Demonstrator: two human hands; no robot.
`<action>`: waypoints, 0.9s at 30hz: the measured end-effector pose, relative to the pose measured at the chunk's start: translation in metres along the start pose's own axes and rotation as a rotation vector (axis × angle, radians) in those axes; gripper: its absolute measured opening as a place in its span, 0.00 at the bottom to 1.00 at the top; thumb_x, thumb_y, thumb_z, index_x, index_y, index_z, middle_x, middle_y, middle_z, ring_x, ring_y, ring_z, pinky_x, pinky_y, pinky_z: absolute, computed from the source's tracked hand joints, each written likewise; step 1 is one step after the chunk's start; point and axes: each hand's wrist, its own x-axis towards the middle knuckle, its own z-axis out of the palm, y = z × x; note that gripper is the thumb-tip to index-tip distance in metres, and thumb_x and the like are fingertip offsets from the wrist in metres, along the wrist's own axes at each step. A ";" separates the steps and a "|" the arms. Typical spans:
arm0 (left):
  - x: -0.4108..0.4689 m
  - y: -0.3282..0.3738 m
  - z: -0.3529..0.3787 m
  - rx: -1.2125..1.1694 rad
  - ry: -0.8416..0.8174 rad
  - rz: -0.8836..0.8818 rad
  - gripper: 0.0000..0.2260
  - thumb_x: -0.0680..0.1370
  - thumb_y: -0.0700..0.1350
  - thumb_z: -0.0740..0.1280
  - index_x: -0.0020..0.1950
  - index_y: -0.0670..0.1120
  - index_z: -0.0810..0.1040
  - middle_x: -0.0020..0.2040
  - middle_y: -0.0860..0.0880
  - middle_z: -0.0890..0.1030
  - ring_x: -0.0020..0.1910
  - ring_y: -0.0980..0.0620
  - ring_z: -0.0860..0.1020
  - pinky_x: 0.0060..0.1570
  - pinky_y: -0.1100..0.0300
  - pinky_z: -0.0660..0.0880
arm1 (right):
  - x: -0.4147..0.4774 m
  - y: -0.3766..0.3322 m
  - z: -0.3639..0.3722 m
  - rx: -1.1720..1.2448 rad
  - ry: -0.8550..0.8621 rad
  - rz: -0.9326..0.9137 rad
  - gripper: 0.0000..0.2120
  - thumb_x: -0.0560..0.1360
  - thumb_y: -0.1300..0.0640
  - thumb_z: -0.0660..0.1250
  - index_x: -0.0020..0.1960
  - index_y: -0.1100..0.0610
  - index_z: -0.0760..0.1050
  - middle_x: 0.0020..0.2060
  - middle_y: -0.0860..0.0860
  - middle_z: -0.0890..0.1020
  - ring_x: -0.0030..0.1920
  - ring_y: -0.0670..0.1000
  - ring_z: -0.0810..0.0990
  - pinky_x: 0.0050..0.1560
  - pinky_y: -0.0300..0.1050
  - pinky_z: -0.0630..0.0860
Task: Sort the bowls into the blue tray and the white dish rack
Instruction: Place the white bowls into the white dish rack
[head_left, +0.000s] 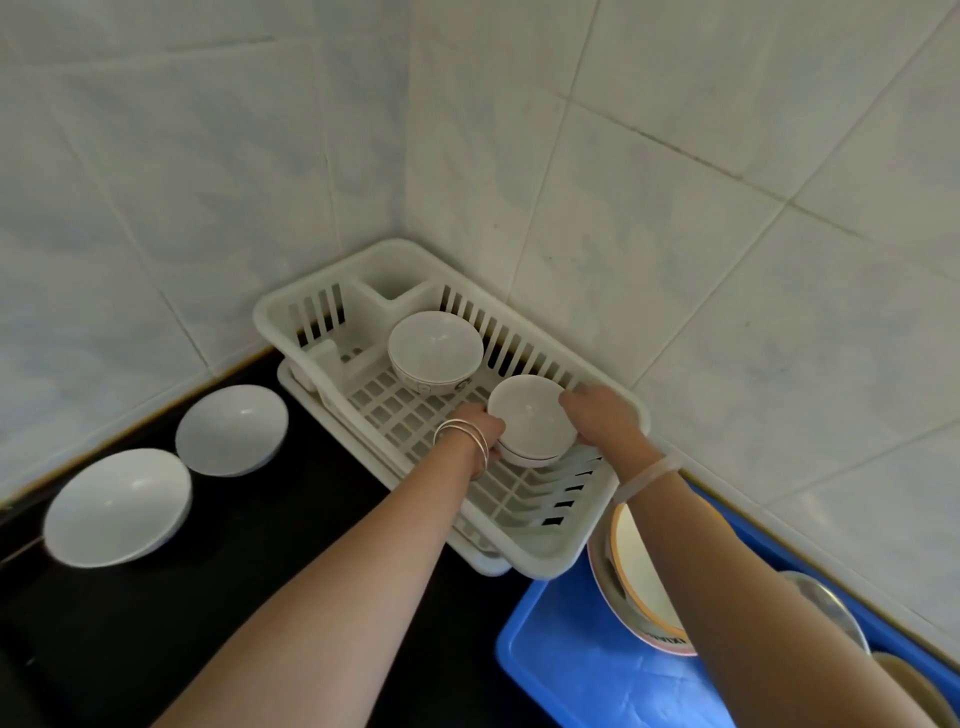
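A white dish rack (540, 558) stands in the tiled corner. Inside it, toward the back, rests a white patterned bowl (435, 349). Both hands hold a smaller white bowl (530, 415) just over the rack's floor: my left hand (480, 428) grips its left side, my right hand (602, 413) its right rim. A blue tray (571, 670) lies at the lower right with a large orange-rimmed bowl (636, 577) leaning in it, partly hidden by my right forearm. Two white bowls (232, 428) (117, 506) sit on the black counter at the left.
Tiled walls close in behind and to the right of the rack. A metal dish (831, 605) and a brownish dish (914, 686) sit in the blue tray at the far right. The black counter (156, 634) stretches along the lower left.
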 end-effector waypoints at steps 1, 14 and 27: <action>0.000 0.000 0.000 0.020 0.007 0.021 0.18 0.74 0.33 0.58 0.64 0.38 0.72 0.60 0.36 0.76 0.48 0.40 0.75 0.52 0.44 0.78 | -0.004 0.000 -0.001 -0.013 0.001 -0.016 0.19 0.80 0.52 0.53 0.60 0.63 0.74 0.43 0.55 0.77 0.45 0.56 0.75 0.45 0.44 0.68; -0.073 -0.005 -0.061 -0.058 0.120 0.239 0.17 0.76 0.39 0.61 0.65 0.39 0.73 0.63 0.35 0.75 0.63 0.36 0.73 0.64 0.45 0.69 | -0.088 -0.050 0.022 0.357 0.090 -0.341 0.11 0.79 0.54 0.57 0.46 0.51 0.78 0.40 0.48 0.83 0.43 0.52 0.82 0.53 0.55 0.78; -0.145 -0.145 -0.206 0.059 1.052 0.168 0.16 0.76 0.38 0.64 0.63 0.43 0.74 0.64 0.40 0.73 0.63 0.40 0.72 0.64 0.48 0.68 | -0.131 -0.139 0.188 0.070 -0.162 -0.436 0.14 0.80 0.50 0.56 0.53 0.56 0.76 0.43 0.52 0.80 0.40 0.49 0.77 0.41 0.43 0.73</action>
